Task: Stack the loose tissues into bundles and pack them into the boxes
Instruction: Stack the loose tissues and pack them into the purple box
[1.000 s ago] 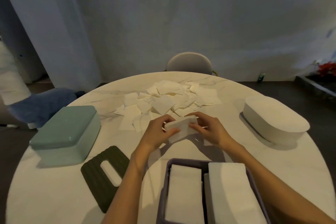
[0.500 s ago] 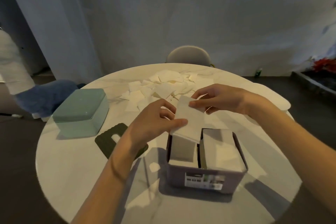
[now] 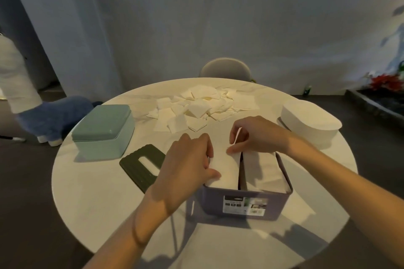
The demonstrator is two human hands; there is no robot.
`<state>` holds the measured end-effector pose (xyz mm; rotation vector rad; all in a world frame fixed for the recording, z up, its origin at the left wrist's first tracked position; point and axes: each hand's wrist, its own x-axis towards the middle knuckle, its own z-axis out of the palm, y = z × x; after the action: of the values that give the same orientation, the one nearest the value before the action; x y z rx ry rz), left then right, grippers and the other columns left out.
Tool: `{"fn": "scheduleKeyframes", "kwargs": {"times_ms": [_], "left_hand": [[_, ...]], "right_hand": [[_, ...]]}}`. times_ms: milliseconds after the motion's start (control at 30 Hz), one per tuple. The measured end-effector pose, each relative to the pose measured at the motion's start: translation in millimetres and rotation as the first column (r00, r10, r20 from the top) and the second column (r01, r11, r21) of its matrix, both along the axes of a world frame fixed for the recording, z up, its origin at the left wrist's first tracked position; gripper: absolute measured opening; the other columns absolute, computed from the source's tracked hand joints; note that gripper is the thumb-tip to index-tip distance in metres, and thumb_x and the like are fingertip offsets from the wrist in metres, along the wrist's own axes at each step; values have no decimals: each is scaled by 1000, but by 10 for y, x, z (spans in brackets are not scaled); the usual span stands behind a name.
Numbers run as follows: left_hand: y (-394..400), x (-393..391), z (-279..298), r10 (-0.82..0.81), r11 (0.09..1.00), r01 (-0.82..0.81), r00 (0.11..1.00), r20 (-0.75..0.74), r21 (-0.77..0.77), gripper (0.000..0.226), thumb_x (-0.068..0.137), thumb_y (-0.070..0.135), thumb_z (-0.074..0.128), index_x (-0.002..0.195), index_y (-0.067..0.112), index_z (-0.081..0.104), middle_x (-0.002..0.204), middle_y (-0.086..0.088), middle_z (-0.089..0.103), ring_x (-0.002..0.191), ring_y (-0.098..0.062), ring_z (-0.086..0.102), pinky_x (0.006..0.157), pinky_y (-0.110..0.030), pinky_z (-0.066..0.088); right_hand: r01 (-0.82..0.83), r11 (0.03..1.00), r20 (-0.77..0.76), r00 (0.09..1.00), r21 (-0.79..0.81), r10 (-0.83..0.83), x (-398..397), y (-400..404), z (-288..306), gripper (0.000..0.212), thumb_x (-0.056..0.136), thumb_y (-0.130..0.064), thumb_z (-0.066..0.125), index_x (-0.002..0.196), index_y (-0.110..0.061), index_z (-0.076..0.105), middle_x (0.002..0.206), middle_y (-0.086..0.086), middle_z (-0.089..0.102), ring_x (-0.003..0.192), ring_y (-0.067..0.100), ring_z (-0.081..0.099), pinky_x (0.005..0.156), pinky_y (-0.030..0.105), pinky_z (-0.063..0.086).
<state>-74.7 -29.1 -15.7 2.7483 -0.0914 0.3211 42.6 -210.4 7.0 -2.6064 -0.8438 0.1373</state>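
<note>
A white tissue bundle (image 3: pixel 225 168) lies in the purple box (image 3: pixel 240 205); loose tissues (image 3: pixel 196 108) lie scattered beyond.

dim room, warm light from above pooling on the table (image 3: pixel 91 199), hard shadows falling toward the camera under the arms, wide-angle bend at the edges, soft grain throughout.

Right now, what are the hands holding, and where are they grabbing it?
Both hold the tissue bundle going into the purple box. Left hand grips its left edge; right hand pinches its far end.
</note>
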Motion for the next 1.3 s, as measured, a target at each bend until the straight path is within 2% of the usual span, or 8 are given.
{"fn": "scheduleKeyframes", "kwargs": {"times_ms": [100, 367, 633, 800, 933, 1000, 1133, 1300], "left_hand": [[28, 36, 7, 13, 999, -11, 999, -53, 37, 50, 74, 53, 87, 99, 27, 53, 92, 10, 58, 85, -9, 47, 70, -28, 46], [38, 204, -28, -50, 998, 60, 974, -222, 36, 56, 72, 53, 88, 95, 24, 46, 84, 5, 57, 71, -12, 50, 67, -32, 48], [289, 480, -56, -46, 979, 3, 978, -205, -205, 41, 85, 57, 74, 98, 23, 54, 82, 6, 62, 70, -8, 54, 69, -28, 49], [687, 1067, -258, 169, 961, -190, 979, -118, -203, 22, 97, 42, 67, 99, 26, 53, 94, 9, 61, 77, -3, 54, 80, -27, 49], [855, 1545, -557, 325, 885, -344, 939, -112, -313, 13, 100, 27, 65, 108, 20, 58, 109, 1, 65, 94, -16, 62, 89, -33, 54], [885, 1691, -694, 385, 873, -375, 922, -32, -311, 18, 98, 19, 69, 114, 19, 60, 121, -3, 64, 106, -19, 60, 89, -28, 50], [923, 1881, -879, 337, 874, -298, 941, 37, -383, 43, 93, 9, 73, 130, 21, 57, 143, -1, 50, 127, -19, 53, 91, -10, 37], [999, 2037, -1082, 313, 880, -271, 948, 49, -390, 56, 95, 12, 73, 143, 26, 49, 151, 4, 48, 139, -17, 44, 99, -18, 31]], "right_hand": [[12, 1000, 59, 998, -17, -11, -42, 37, -94, 36, 77, -45, 85, 95, -20, 66, 91, -5, 67, 79, 11, 60, 74, 27, 54], [2, 994, 46, 999, -111, 3, 73, 146, -182, 41, 76, -51, 84, 98, -22, 64, 94, -4, 66, 81, 13, 58, 75, 27, 54], [-128, 991, 58, 990, -36, 130, 231, 137, -43, 40, 75, -58, 79, 93, -25, 65, 86, -10, 64, 73, 11, 58, 64, 20, 51], [-199, 979, 96, 976, 42, 194, 693, 328, -48, 26, 87, -39, 76, 102, -19, 69, 96, -8, 68, 82, 7, 64, 72, 15, 52], [-294, 949, 133, 942, -116, 308, 1237, 634, -351, 36, 90, -24, 78, 123, -18, 67, 118, -2, 68, 98, 11, 65, 89, 24, 57], [-292, 925, 191, 921, -241, 340, 1426, 807, -490, 47, 90, -25, 77, 135, -22, 60, 133, -3, 63, 114, 16, 62, 100, 28, 52], [-320, 866, 196, 888, -384, 415, 1725, 1100, -639, 61, 91, -25, 76, 147, -25, 50, 147, -5, 55, 125, 20, 58, 102, 30, 50], [-381, 806, 229, 824, -453, 518, 1902, 1251, -820, 45, 94, -18, 69, 138, -19, 60, 135, 0, 62, 115, 24, 63, 92, 32, 55]]}}
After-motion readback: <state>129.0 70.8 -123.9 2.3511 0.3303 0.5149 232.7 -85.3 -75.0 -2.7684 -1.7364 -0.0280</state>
